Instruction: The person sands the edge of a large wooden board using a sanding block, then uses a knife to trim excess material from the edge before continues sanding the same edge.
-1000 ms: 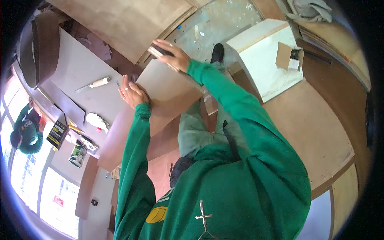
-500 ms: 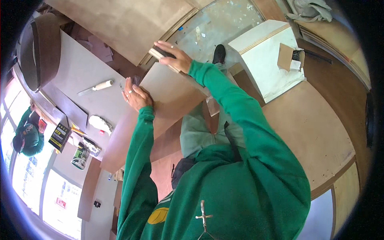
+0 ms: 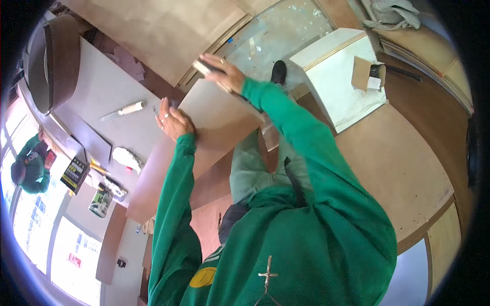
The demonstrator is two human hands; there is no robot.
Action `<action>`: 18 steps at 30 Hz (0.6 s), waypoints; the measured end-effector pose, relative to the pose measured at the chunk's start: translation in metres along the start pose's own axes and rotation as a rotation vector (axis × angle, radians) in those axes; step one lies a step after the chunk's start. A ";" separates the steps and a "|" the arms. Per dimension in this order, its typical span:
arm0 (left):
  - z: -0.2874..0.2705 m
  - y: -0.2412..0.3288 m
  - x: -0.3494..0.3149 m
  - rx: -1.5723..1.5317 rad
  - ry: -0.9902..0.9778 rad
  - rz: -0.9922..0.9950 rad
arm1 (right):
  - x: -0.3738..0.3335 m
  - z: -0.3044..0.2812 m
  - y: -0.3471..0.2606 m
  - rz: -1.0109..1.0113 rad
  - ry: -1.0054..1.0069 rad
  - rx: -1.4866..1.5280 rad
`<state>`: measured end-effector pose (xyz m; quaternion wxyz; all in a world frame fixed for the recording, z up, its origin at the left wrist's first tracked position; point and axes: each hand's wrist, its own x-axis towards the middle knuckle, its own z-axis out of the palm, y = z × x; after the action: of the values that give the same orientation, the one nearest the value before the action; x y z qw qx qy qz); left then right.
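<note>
While the left hand [image 3: 175, 123] lies flat, fingers extended, on the brown board [image 3: 222, 112], probably steadying it, the right hand [image 3: 228, 76] clasps a block [image 3: 201, 67] at that board's edge, presumably for control.

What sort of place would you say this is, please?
Probably a woodworking workshop: a brown board lies under the left hand, with a pale-handled bladed tool nearby and a pale-flecked floor beyond.
</note>
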<state>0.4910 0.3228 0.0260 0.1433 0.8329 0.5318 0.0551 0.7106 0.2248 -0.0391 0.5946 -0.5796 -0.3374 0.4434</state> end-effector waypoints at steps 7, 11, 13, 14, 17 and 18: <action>-0.004 -0.017 -0.010 -0.022 0.015 -0.020 | -0.139 -0.033 -0.045 0.244 -0.066 -0.004; -0.002 -0.004 -0.002 -0.015 0.015 -0.025 | -0.014 -0.004 -0.045 0.031 -0.030 0.082; -0.003 -0.003 -0.002 -0.008 0.018 -0.031 | -0.001 0.001 -0.037 0.004 -0.024 0.026; -0.004 -0.007 -0.003 -0.006 0.018 -0.025 | -0.002 0.001 -0.035 -0.009 -0.017 -0.004; -0.007 -0.019 -0.008 0.001 0.027 -0.050 | -0.086 -0.016 -0.047 0.093 -0.076 0.042; -0.006 -0.020 -0.007 -0.002 0.035 -0.056 | -0.123 -0.025 -0.044 0.137 -0.084 0.009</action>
<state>0.4691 0.3257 0.0265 0.1362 0.8163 0.5574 0.0660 0.6926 0.1051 0.0162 0.5509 -0.5796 -0.3196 0.5083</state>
